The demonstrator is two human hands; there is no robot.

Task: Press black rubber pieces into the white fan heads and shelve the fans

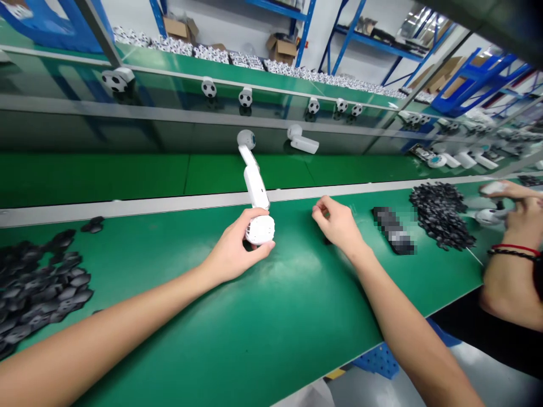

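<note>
My left hand (237,244) is closed around the round end of a white plastic device (260,230), thumb below and fingers above. A white rectangular arm (255,186) extends from that end toward the back. Beyond it, a white piece with a rounded head (246,139) lies in line; I cannot tell whether the two are joined. Over the green tabletop (292,316), my right hand (337,223) is curled with thumb and fingertips together. Whatever it may pinch is hidden. A small dark thing (327,241) shows just under this hand.
Piles of black parts lie at left (46,288) and right (441,215). A black phone-like object (393,230) rests beside my right hand. Another white device (303,140) is on the green belt (106,175). Football-patterned balls (245,97) line the shelf. A co-worker's hand (521,212) works at right.
</note>
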